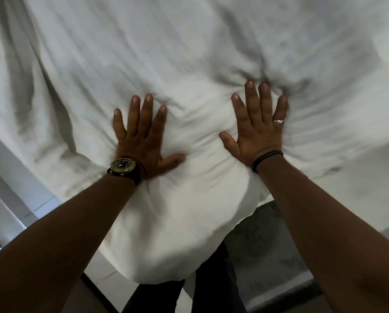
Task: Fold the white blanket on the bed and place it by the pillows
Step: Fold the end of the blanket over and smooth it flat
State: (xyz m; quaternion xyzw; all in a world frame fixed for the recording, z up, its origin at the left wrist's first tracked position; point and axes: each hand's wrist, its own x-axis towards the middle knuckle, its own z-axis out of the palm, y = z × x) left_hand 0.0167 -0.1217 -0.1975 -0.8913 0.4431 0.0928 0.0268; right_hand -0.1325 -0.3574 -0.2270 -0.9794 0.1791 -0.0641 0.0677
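Note:
The white blanket [189, 53] fills most of the view, rumpled and spread over the bed, with a thick bulging part hanging over the near edge toward my legs. My left hand [141, 136], with a watch on its wrist, lies flat on the blanket, fingers spread. To its right, my right hand [256, 129] also presses flat with fingers apart, a ring on one finger and a dark band at the wrist. Creases radiate from the fingertips of the right hand. No pillows are in view.
Pale tiled floor [19, 199] shows at the lower left beside the bed. A dark grey mat or rug [268, 256] lies on the floor at the lower right. My dark trouser legs [211, 290] stand against the bed edge.

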